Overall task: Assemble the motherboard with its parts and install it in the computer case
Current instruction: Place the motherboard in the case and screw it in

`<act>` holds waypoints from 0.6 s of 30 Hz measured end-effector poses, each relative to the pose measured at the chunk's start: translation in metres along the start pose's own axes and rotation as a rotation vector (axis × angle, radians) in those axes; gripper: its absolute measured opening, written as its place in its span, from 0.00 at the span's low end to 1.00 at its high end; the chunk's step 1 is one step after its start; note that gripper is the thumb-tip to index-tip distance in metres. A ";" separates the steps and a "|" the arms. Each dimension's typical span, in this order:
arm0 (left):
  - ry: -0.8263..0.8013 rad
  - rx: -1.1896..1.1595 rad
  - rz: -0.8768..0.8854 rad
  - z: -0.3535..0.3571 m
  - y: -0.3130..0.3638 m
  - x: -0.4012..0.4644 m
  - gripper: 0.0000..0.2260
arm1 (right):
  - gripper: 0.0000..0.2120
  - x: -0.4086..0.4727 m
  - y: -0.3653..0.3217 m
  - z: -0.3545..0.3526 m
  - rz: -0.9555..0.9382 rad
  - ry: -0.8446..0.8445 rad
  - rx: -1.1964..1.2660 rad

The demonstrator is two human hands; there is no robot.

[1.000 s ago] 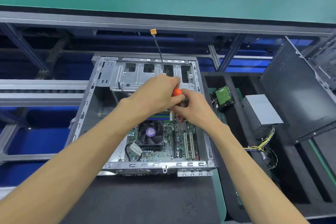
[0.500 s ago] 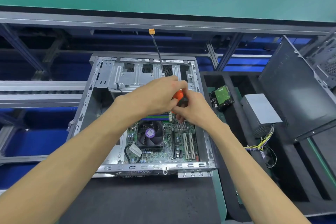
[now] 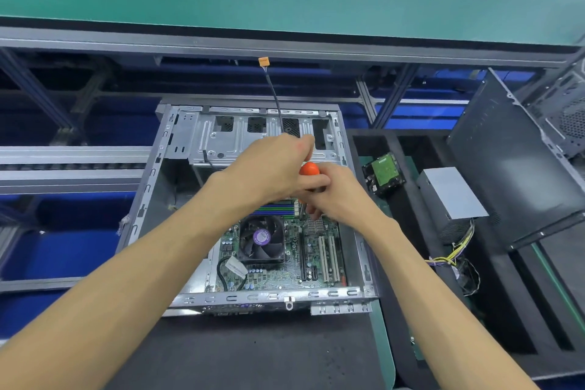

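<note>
Orange-handled screwdriver (image 3: 308, 169): gripped by left hand (image 3: 272, 168), right hand (image 3: 335, 196) pinching shaft; keep vertical over green motherboard (image 3: 285, 263) at twelve o'clock edge

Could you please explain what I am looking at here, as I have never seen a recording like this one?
There is no robot here: a person wears a camera on the head, so you look forward and down along both arms. In front lies an open computer case with the motherboard and its fan already inside. The left hand and the right hand meet over the board around a screwdriver with an orange handle; both grip it, and its tip is hidden, so I cannot tell which screw it is on. To the right, a black foam tray holds a hard drive and a grey power supply with loose wires.
</note>
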State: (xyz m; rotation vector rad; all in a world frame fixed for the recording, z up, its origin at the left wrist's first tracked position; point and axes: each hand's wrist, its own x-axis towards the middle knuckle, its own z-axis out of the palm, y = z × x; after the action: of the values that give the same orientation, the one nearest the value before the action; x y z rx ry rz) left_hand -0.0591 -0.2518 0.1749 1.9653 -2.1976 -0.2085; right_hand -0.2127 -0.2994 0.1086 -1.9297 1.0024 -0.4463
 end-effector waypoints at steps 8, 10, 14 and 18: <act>-0.094 -0.094 0.097 -0.005 0.001 0.002 0.13 | 0.05 0.001 0.001 0.000 -0.025 0.001 0.028; -0.003 -0.003 0.015 -0.001 0.002 0.001 0.19 | 0.05 0.001 0.002 0.000 -0.015 -0.006 0.002; -0.089 -0.114 0.086 -0.001 0.001 0.005 0.09 | 0.09 -0.001 0.004 0.000 -0.014 0.001 -0.023; -0.104 -0.108 0.094 -0.006 -0.001 0.006 0.12 | 0.07 0.000 0.003 0.000 -0.007 0.004 -0.021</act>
State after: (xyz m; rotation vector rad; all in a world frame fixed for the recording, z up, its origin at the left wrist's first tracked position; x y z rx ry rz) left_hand -0.0570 -0.2574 0.1805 1.8280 -2.2843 -0.4159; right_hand -0.2139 -0.3006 0.1056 -1.9522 1.0063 -0.4455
